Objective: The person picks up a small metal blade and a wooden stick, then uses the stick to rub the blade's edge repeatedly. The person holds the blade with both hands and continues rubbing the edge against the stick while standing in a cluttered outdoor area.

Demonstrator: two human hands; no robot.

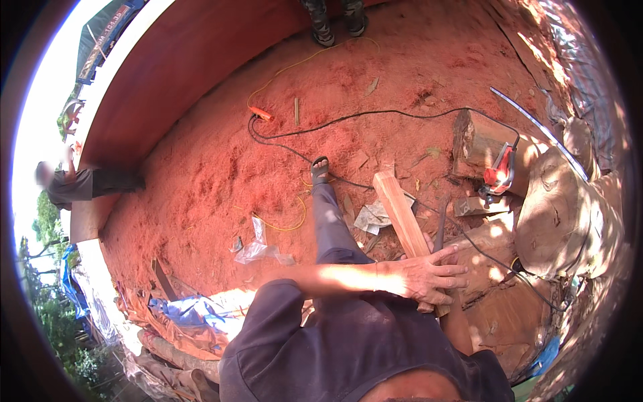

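A long squared wooden block (402, 214) with pale reddish faces slants up from my lap. My left hand (429, 276) lies across its lower end, fingers curled over it. My right hand (447, 295) is mostly covered by the left at that same end, so its grip is hidden. Just right of the block, a slim dark blade-like thing (440, 228) points away from my hands; what holds it is hidden. My left leg (331, 224) stretches forward, with a dark sandal (320, 169) on the foot.
A red power tool (497, 175) rests by a cut log (492, 144) at right, near big timber slabs (552, 214). A black cord (362, 114) joins an orange connector (261, 114). Plastic bags (258, 251) lie on reddish sawdust. One person (87, 184) stands left; another's legs (333, 20) show ahead.
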